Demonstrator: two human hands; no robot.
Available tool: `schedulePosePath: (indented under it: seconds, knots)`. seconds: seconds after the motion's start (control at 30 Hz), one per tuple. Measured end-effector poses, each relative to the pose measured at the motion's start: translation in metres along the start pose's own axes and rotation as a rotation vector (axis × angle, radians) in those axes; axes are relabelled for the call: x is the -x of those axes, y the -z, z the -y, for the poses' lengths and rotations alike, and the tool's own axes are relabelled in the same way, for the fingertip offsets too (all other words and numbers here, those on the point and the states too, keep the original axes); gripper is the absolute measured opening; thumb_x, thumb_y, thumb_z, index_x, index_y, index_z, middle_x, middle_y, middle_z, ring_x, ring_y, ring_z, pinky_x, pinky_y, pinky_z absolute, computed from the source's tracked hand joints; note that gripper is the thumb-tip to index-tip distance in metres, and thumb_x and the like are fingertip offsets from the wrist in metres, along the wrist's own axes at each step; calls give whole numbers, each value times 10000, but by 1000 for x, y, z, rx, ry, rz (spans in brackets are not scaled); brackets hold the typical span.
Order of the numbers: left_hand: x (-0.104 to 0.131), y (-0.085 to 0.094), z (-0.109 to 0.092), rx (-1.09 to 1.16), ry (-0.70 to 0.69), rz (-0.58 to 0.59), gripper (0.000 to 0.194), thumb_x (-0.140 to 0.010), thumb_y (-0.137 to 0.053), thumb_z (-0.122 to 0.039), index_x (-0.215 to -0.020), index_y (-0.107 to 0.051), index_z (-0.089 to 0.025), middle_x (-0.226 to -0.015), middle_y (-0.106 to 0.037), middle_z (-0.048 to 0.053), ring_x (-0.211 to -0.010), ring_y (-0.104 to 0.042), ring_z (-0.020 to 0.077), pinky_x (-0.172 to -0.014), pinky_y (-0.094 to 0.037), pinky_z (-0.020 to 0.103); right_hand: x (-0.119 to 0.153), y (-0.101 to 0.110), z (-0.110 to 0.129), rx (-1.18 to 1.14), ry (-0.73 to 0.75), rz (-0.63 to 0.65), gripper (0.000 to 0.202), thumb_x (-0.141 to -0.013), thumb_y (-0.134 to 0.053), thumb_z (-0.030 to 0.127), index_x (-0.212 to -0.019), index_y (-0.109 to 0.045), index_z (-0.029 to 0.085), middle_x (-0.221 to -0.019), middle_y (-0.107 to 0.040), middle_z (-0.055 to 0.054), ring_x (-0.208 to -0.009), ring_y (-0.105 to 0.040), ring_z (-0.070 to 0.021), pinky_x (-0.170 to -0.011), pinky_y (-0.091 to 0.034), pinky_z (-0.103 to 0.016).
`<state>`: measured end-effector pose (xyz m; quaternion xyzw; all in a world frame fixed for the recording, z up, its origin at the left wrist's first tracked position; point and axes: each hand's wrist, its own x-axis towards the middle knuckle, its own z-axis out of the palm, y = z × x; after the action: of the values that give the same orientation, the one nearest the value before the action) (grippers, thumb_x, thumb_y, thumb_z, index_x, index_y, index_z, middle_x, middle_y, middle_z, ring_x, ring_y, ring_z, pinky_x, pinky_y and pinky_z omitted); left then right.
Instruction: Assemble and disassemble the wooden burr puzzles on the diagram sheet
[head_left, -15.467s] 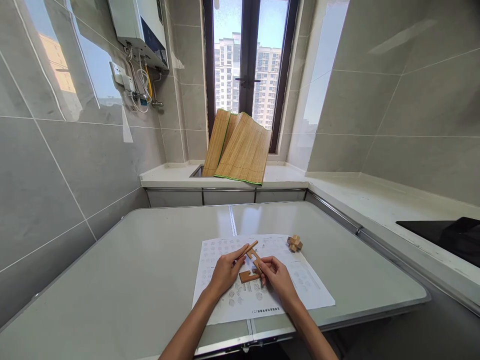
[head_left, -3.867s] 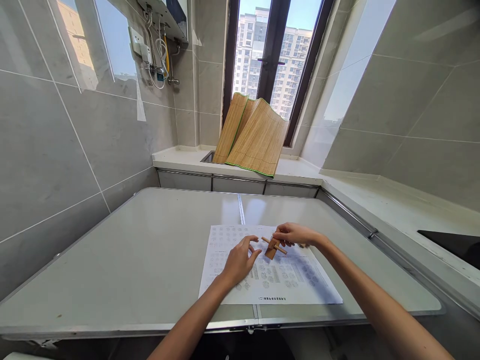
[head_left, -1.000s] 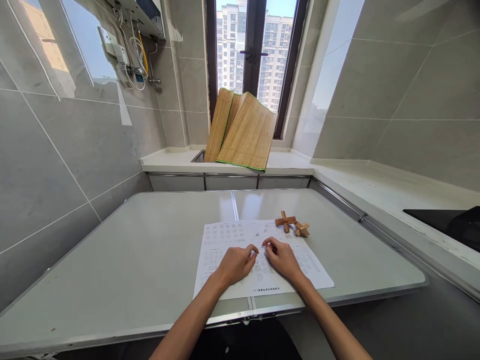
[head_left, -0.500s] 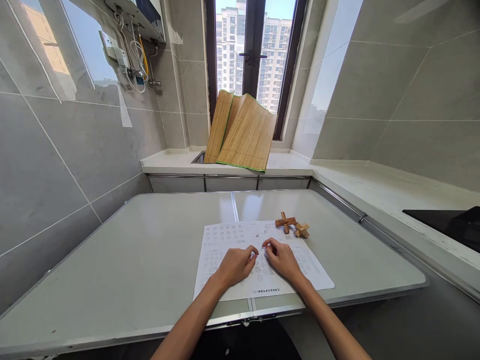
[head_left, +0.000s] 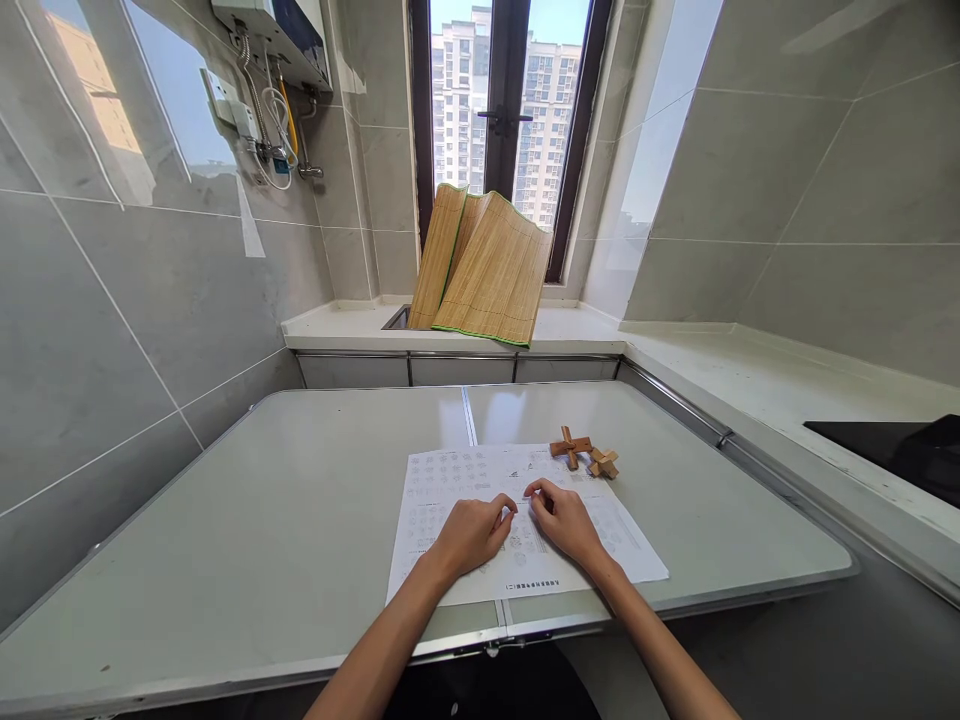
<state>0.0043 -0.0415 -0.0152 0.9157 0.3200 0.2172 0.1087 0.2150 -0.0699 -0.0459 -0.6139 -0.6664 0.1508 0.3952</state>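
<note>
A printed paper sheet (head_left: 480, 580) lies on the white folding table (head_left: 225, 560) near its front edge. My left hand (head_left: 478, 530) rests on the sheet with its fingers curled in and the fingertips close to the thumb; nothing shows in it. Just to the right, my right hand (head_left: 562, 515) also lies curled on the paper, with no object visible between its fingers. The two hands are a small gap apart. Beyond my right hand, a brown wooden cross-shaped puzzle (head_left: 571, 447) sits at the sheet's far right corner, beside a lighter wooden interlocking puzzle (head_left: 603, 463).
A folded bamboo mat (head_left: 495, 270) leans against the window on the white counter (head_left: 577, 325) behind the table. A metal rail (head_left: 675, 400) runs along the counter's edge. The black hob (head_left: 892, 450) is at the far right. A seam crosses the table's middle.
</note>
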Motion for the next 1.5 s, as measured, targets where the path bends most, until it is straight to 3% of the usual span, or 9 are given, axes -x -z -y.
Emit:
schedulePosePath:
  seconds: [1.5]
  knots:
    - [0,3,-3,-6,-5,-2,200,-1004,-458,-249,-1093,-636,-227,-634,-648,-35,-568,-625,158,-576,-375,237,-1,1,2,-27,-7,-16,248,-891,-453,292,-915,-686,212,-568,-571,36,-553,-543,-177,-589,-372,-261]
